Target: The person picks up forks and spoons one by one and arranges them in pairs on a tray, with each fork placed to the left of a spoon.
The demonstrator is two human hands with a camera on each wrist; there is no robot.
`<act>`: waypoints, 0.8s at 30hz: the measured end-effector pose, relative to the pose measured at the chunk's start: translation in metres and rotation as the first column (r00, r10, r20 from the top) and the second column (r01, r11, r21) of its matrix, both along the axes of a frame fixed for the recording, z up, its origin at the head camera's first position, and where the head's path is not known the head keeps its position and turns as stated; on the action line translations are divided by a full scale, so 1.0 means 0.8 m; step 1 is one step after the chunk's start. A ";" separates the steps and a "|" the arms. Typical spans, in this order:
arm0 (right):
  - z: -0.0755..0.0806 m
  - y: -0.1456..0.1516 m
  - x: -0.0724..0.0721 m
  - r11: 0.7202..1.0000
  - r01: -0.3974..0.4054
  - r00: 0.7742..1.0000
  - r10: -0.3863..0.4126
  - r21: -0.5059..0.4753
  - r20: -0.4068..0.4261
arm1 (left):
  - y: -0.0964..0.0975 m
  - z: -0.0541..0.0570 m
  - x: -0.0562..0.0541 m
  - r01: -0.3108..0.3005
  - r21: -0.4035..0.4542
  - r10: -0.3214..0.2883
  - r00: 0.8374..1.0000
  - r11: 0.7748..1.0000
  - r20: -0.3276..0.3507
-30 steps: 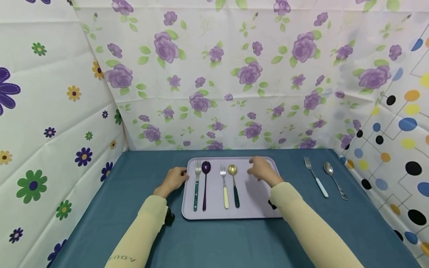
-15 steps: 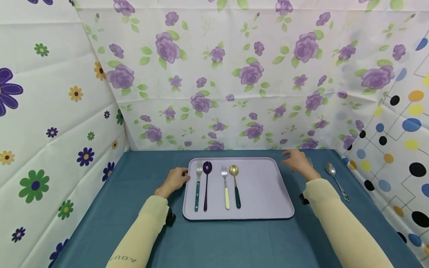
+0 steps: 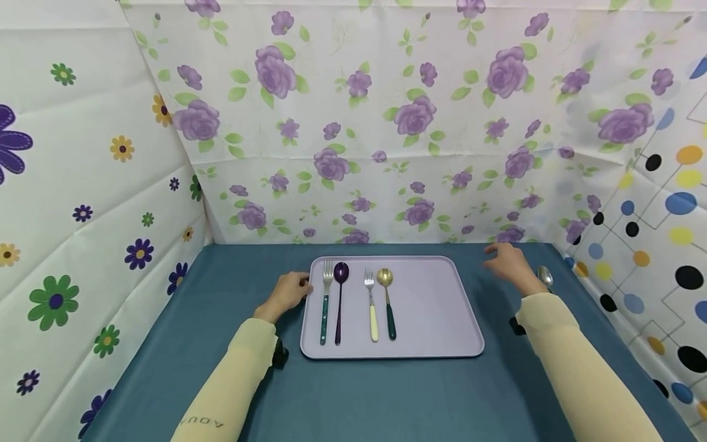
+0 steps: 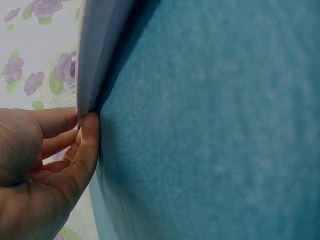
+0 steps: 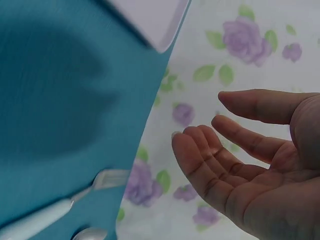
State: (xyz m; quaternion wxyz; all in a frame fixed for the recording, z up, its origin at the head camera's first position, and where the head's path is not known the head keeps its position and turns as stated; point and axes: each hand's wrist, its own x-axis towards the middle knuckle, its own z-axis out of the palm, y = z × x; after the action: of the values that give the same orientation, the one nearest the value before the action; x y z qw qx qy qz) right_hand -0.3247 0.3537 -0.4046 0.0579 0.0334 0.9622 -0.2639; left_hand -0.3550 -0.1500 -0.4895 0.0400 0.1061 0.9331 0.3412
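A lilac tray (image 3: 431, 307) lies on the teal tablecloth. My left hand (image 3: 286, 294) is at its left edge; in the left wrist view thumb and fingers pinch the rim (image 4: 95, 60). On the tray, left to right, are a fork with a green handle (image 3: 324, 313), a dark purple spoon (image 3: 340, 273), a fork with a cream handle (image 3: 373, 322) and a gold spoon with a green handle (image 3: 391, 322). My right hand (image 3: 510, 267) hovers right of the tray, fingers loosely bent around nothing. Below it, the right wrist view has a white-handled fork (image 5: 37, 220), hidden in the head view.
A silver spoon (image 3: 545, 276) lies at the far right, its handle behind the right sleeve (image 3: 580, 362). Flower-printed cloth (image 3: 331, 123) hangs behind the table (image 3: 386, 399), with patterned cloths along both sides.
My right hand has moved right, from over the tray to over the white-handled fork, covering it in the head view. The left hand has stayed at the tray's edge.
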 end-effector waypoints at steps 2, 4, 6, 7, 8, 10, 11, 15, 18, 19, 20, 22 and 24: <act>-0.002 0.011 0.003 1.000 0.001 1.000 -0.001 0.018 -0.015 | 0.000 0.002 0.001 -0.001 0.001 0.001 1.000 1.000 0.003; -0.003 0.023 0.006 0.999 0.010 1.000 -0.009 0.037 -0.020 | -0.001 0.003 0.002 -0.001 0.005 0.001 1.000 1.000 0.005; -0.003 0.033 0.008 0.999 0.022 1.000 -0.021 0.036 -0.017 | -0.001 0.003 0.001 -0.004 0.008 0.004 1.000 1.000 0.004; -0.004 0.038 0.008 0.999 0.030 0.999 -0.029 0.037 -0.014 | -0.002 0.003 0.000 -0.005 0.006 0.005 1.000 1.000 0.005; -0.004 0.042 0.009 0.999 0.036 0.999 -0.036 0.034 -0.008 | -0.002 0.002 0.000 -0.006 0.004 0.006 1.000 1.000 0.004; -0.006 0.050 0.010 0.998 0.048 0.999 -0.048 0.028 0.004 | -0.002 0.003 -0.001 -0.007 -0.003 0.007 1.000 1.000 0.003; -0.007 0.054 0.010 0.998 0.051 0.999 -0.051 0.025 0.003 | -0.002 0.003 -0.001 -0.008 -0.005 0.008 1.000 1.000 0.003; -0.013 0.069 0.011 0.998 0.052 0.999 -0.052 0.031 0.001 | -0.001 0.004 -0.001 -0.013 -0.007 0.013 1.000 1.000 0.010; -0.018 0.077 0.012 0.998 0.048 0.999 -0.048 0.038 -0.006 | -0.001 0.003 -0.001 -0.018 -0.003 0.018 1.000 1.000 0.022; -0.019 0.078 0.012 0.998 0.048 0.999 -0.048 0.036 -0.004 | 0.000 0.003 -0.001 -0.020 -0.002 0.020 0.999 1.000 0.026; -0.020 0.080 0.013 0.998 0.048 0.999 -0.048 0.038 -0.003 | 0.000 0.003 -0.001 -0.019 0.000 0.019 0.999 1.000 0.029; -0.023 0.082 0.013 0.998 0.050 0.999 -0.050 0.037 0.000 | 0.000 0.001 0.000 -0.019 0.001 0.019 0.999 1.000 0.032; -0.026 0.083 0.014 0.998 0.052 0.999 -0.052 0.039 0.004 | 0.000 0.001 -0.001 -0.020 0.005 0.020 0.999 1.000 0.035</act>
State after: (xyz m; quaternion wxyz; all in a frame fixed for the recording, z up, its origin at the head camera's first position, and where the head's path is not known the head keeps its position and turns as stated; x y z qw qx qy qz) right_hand -0.3139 0.4201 -0.4253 0.0525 0.0603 0.9659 -0.2463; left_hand -0.3554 -0.1500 -0.4890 0.0524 0.0909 0.9324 0.3459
